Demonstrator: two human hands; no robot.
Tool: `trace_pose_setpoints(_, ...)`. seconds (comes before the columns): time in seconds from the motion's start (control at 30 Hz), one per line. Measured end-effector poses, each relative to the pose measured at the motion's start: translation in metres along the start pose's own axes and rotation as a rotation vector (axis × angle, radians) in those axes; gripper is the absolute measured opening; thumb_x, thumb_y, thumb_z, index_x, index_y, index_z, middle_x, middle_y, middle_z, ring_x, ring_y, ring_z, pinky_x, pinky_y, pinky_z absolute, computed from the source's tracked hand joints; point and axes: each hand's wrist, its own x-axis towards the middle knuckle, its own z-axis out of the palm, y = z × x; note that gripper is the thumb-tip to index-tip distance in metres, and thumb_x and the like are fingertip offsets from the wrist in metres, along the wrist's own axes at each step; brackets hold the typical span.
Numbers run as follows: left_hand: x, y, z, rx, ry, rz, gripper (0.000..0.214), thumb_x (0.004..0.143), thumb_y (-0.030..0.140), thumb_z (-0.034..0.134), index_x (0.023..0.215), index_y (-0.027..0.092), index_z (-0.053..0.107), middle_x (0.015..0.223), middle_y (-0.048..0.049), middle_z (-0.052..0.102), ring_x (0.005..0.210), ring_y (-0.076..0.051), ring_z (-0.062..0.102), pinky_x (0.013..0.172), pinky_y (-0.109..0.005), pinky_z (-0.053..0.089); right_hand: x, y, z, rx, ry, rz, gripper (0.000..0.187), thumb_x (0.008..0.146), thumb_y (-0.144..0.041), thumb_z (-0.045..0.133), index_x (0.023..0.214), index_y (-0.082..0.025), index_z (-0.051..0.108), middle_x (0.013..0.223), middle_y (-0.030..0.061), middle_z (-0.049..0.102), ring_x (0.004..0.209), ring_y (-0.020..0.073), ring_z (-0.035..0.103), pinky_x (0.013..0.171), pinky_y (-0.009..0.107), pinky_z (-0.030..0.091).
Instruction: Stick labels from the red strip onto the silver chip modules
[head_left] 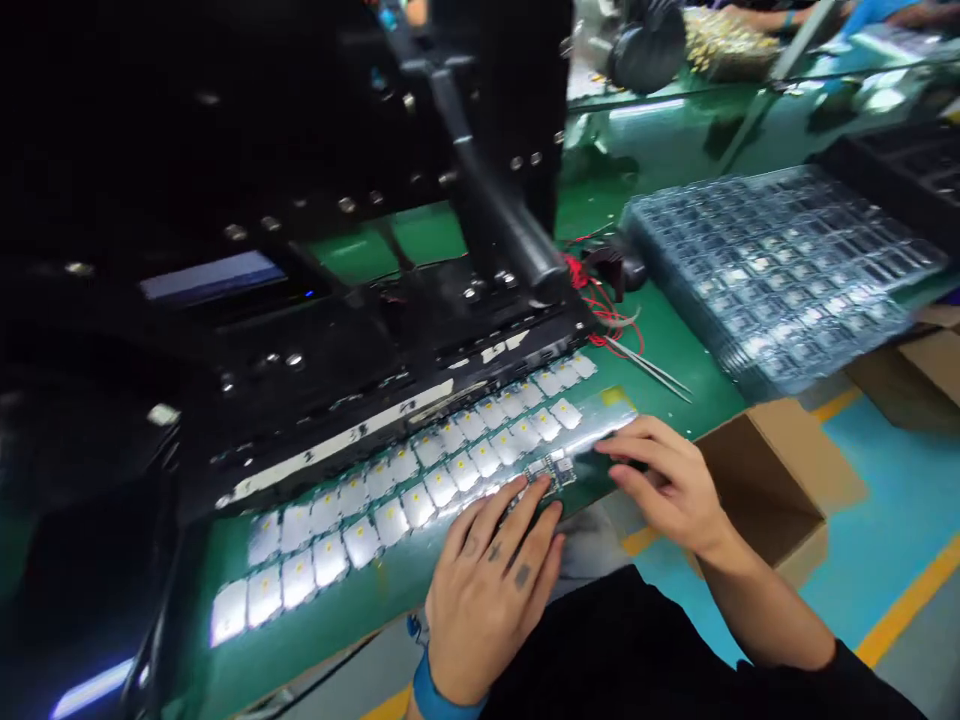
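Observation:
My left hand (491, 575), with a blue band on the wrist, lies palm down near the front edge of the green table. Its fingers are stretched out over a few small circuit boards (561, 467), partly covering them. To the right, my right hand (671, 485) hovers by the table edge, fingers slightly bent and thumb apart, with nothing visible between them. Beyond both hands, two rows of silver rectangular modules (390, 522), each with a small yellow dot, run along the table. What lies under the left fingertips is hidden.
A black machine (322, 370) with a lever handle (517, 225) stands behind the rows. Tweezers (652, 370) and red wires (600, 310) lie right of it. Stacked clear plastic trays (780, 270) are at the right. A cardboard box (772, 480) stands below the table edge.

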Motion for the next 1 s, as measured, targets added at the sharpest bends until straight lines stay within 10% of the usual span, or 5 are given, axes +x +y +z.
trace_pose_setpoints(0.23,-0.008,-0.013,0.006,0.033,-0.032,0.071,0.028,0.096,0.024,0.06,0.123,0.021,0.067,0.123,-0.0058,0.074,0.118,-0.026,0.063,0.1,-0.04,0.042,0.011,0.041,-0.117,-0.57,0.371,0.174,0.022,0.094,-0.029,0.059,0.111,-0.032,0.073,0.096,0.0071,0.07,0.091,0.0254,0.068,0.082,0.044,0.056)
trace_pose_setpoints(0.4,-0.013,-0.017,0.01,0.078,-0.067,0.111,0.033,0.095,0.03,0.062,0.127,0.026,0.067,0.132,-0.0029,0.07,0.12,-0.028,0.061,0.097,-0.043,0.041,0.058,0.088,-0.179,-0.818,0.21,0.231,0.032,0.096,-0.028,0.05,0.114,-0.027,0.075,0.096,0.0112,0.067,0.092,0.0271,0.065,0.083,0.044,0.054)
trace_pose_setpoints(0.6,-0.007,-0.027,0.011,0.156,-0.112,0.285,0.043,0.094,0.042,0.059,0.134,0.026,0.064,0.138,-0.0007,0.066,0.124,-0.029,0.055,0.095,-0.044,0.04,0.067,0.134,-0.205,-0.855,0.044,0.281,0.038,0.092,-0.019,0.044,0.108,-0.019,0.078,0.1,0.0125,0.07,0.09,0.0261,0.066,0.087,0.042,0.053)
trace_pose_setpoints(1.0,-0.006,-0.03,0.016,0.229,-0.157,0.4,0.047,0.095,0.036,0.055,0.141,0.025,0.059,0.15,0.002,0.055,0.13,-0.035,0.051,0.099,-0.052,0.037,0.04,0.127,-0.23,-0.851,-0.057,0.246,0.027,0.093,-0.022,0.052,0.098,-0.022,0.078,0.123,0.0087,0.069,0.11,0.0251,0.067,0.097,0.041,0.054)
